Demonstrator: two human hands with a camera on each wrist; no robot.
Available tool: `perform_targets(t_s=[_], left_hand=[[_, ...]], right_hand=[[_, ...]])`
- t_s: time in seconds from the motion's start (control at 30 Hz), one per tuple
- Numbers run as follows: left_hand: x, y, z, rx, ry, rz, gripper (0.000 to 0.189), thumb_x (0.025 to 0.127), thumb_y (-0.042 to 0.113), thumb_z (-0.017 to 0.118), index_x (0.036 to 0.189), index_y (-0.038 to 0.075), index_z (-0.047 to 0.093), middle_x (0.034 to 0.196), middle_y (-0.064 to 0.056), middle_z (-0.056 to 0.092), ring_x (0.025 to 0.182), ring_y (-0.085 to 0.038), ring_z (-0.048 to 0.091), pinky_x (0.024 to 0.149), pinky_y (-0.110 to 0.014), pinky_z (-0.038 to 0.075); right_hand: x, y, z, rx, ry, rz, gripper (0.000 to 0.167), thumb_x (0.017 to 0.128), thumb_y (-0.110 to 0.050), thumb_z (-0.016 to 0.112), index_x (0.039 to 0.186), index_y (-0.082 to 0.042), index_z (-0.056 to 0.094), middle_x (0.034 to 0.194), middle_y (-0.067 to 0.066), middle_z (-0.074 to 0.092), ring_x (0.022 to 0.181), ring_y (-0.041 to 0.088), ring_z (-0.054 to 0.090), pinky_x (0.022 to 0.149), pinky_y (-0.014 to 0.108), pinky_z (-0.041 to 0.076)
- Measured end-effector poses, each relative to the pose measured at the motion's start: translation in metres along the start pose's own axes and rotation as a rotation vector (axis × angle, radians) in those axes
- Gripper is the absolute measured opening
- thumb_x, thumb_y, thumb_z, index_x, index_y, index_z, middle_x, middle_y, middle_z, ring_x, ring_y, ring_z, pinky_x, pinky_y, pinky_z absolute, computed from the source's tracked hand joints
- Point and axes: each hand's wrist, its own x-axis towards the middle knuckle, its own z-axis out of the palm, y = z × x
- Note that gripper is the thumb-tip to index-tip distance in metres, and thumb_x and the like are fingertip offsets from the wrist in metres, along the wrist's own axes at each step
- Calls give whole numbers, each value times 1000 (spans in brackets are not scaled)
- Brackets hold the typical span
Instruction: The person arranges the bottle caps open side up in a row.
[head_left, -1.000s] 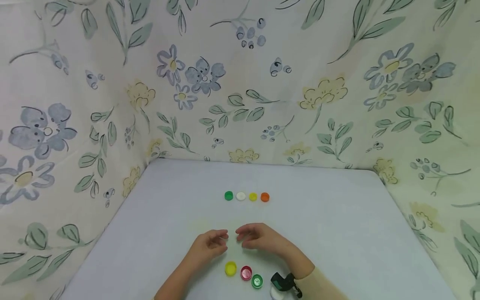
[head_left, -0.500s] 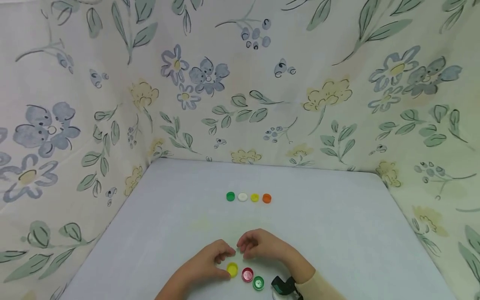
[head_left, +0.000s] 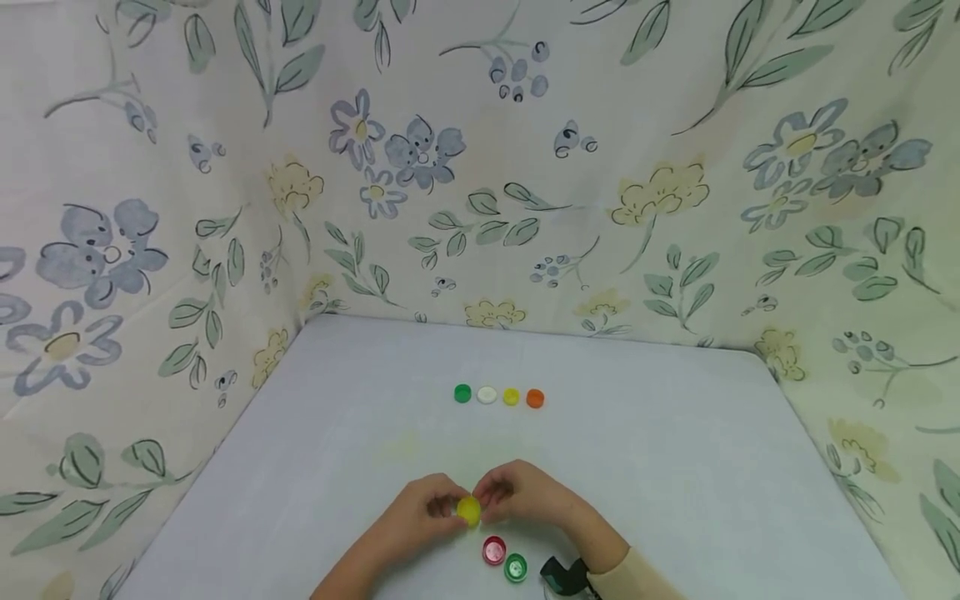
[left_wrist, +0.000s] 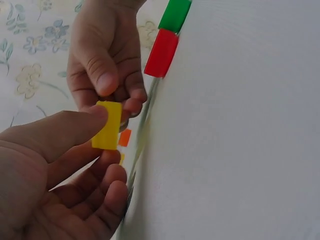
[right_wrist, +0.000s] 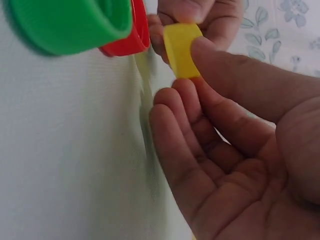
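Head view: your left hand (head_left: 423,512) pinches the yellow cap (head_left: 468,512) near the red cap (head_left: 494,551); whether your right hand (head_left: 531,494) grips it is unclear. Probably light and stiff; hold its sides.

- Front yellow cap (head_left: 468,512): plain bright yellow.
- Red cap (head_left: 494,551): red outside, paler pinkish within.
- Front green cap (head_left: 515,568): green, whitish at the middle.
- Back caps, one each: green (head_left: 462,393), white (head_left: 487,395), yellow (head_left: 511,397), orange (head_left: 535,399).
- Table (head_left: 645,450): plain white.
- Cloth (head_left: 555,50): creamy white, printed with blue and yellow flowers, blue berries and green leaves, dark-outlined.
- Sleeve (head_left: 636,577): plain pale cream.
- Wrist camera (head_left: 564,577): mostly black.
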Motion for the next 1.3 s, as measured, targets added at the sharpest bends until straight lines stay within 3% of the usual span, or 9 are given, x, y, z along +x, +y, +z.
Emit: perform_targets(t_s=[0.27, 0.47, 0.63, 0.77, 0.97, 1.1, 1.3], left_hand=[[24, 17, 5, -8, 92, -40, 23, 87, 20, 84, 108, 12, 77, 87, 8, 66, 75, -10, 57, 68, -23, 50], [55, 34, 12, -15, 139, -25, 20, 88, 20, 83, 107, 12, 77, 81, 5, 63, 73, -13, 57, 64, -23, 49], [88, 43, 24, -40, 134, -7, 21, 89, 16, 81, 109, 11, 77, 90, 0, 66, 75, -14, 56, 63, -22, 48], [115, 44, 36, -52, 119, -30, 25, 90, 14, 81, 113, 9, 76, 95, 0, 68, 75, -14, 55, 61, -22, 48], [152, 44, 55, -51, 86, -67, 29, 91, 11, 79, 118, 5, 75, 88, 3, 65, 72, -12, 57, 59, -22, 49], [165, 44, 64, -53, 66, -65, 32, 92, 9, 77, 122, 0, 72, 92, 0, 66, 75, -13, 59, 61, -23, 51], [173, 44, 75, -89, 38, -77, 38, 94, 10, 73, 129, -5, 66, 111, -9, 72, 85, -16, 65, 69, -25, 55]], right_hand=[[-5, 6, -12, -81, 193, -45, 17, 85, -16, 86, 100, -14, 78, 85, -10, 70, 75, 10, 63, 70, 24, 54], [-14, 9, -36, -93, 322, -36, 19, 86, -18, 85, 102, -12, 78, 87, -8, 70, 81, 14, 64, 72, 26, 54], [-24, 12, -59, -110, 408, -16, 19, 87, -16, 84, 103, -9, 77, 88, -5, 69, 83, 15, 64, 73, 28, 54], [-29, 18, -75, -122, 475, 19, 20, 87, -15, 84, 104, -7, 76, 88, -4, 69, 84, 15, 64, 74, 30, 54], [-31, 33, -93, -125, 577, 101, 22, 86, -14, 84, 105, -6, 76, 89, -3, 70, 83, 14, 65, 73, 30, 55], [-31, 42, -98, -77, 657, 151, 23, 85, -11, 84, 105, -3, 75, 88, 0, 69, 80, 16, 63, 69, 30, 54], [-29, 56, -100, -33, 777, 198, 25, 87, -4, 79, 110, 3, 73, 86, 4, 66, 78, 18, 60, 69, 32, 54]])
